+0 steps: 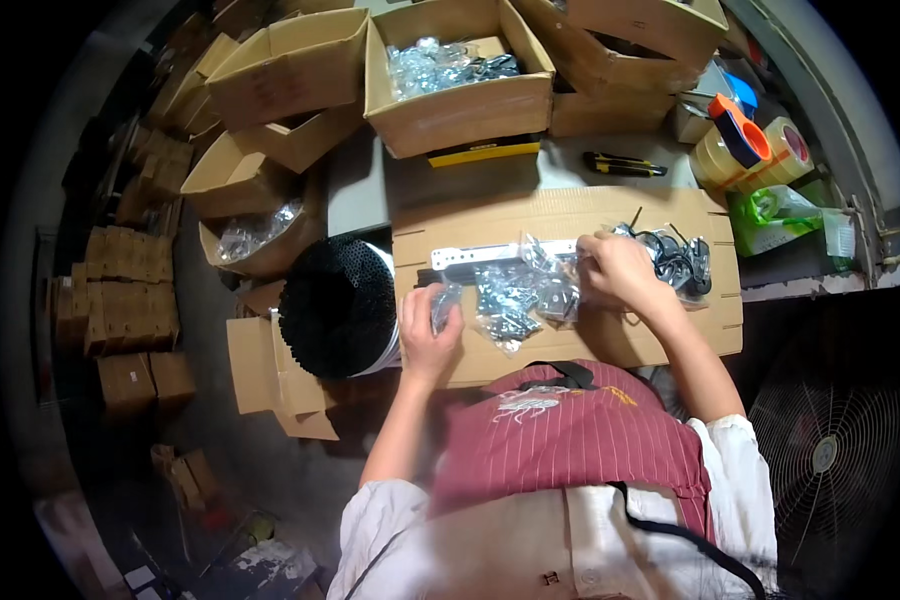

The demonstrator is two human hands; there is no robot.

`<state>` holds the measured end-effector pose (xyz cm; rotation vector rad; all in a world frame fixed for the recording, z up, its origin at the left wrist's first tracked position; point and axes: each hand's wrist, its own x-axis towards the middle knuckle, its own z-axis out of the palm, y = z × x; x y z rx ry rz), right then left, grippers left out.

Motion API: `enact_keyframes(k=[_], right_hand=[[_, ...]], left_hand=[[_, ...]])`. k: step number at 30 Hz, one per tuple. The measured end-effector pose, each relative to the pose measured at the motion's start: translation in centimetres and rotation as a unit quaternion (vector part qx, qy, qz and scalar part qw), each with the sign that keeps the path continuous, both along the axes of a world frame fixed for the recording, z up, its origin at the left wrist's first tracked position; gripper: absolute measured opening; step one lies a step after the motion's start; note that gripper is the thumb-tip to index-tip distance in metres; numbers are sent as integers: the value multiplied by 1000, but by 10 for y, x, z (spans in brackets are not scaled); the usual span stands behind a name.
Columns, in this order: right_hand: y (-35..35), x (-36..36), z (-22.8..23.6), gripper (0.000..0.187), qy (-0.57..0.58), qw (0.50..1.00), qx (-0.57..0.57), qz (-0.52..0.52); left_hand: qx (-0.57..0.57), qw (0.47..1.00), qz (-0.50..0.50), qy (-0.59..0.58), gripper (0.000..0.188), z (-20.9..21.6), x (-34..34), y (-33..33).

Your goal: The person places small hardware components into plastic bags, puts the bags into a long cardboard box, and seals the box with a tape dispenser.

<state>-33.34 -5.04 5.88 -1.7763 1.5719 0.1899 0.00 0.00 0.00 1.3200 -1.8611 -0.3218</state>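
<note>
My left hand (pixel 426 335) is curled around a small clear plastic bag (pixel 446 304) at the left end of a white metal rail (pixel 465 256) with holes. A dark bar (pixel 430 277) shows partly beside that end. My right hand (pixel 618 266) has its fingers drawn together at the rail's right end, and what they grip is hidden. Clear bags of small metal hardware (pixel 510 300) lie in front of the rail, between my hands. Bagged black cables (pixel 678 257) lie just right of my right hand. All this rests on a flat cardboard sheet (pixel 610 340).
Left of the sheet stands a round container of black tubes (pixel 335 310). Open cardboard boxes (pixel 460 118) line the back, one holding bagged parts. A utility knife (pixel 625 165), an orange tape dispenser (pixel 740 132) and a green bag (pixel 775 218) lie back right. A fan (pixel 823 454) stands lower right.
</note>
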Motion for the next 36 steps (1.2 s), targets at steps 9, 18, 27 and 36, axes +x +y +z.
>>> enact_keyframes(k=[9, 18, 27, 36], right_hand=[[57, 102, -27, 30, 102, 864, -407, 278], [27, 138, -26, 26, -280, 939, -196, 38], [3, 113, -55, 26, -146, 954, -261, 31], [40, -3, 10, 16, -255, 848, -396, -244]], left_hand=[[-16, 996, 91, 1, 34, -10, 13, 17], [-31, 993, 109, 18, 29, 7, 36, 21], [-144, 981, -14, -128, 53, 31, 14, -24], [-38, 955, -212, -206, 66, -3, -64, -27]])
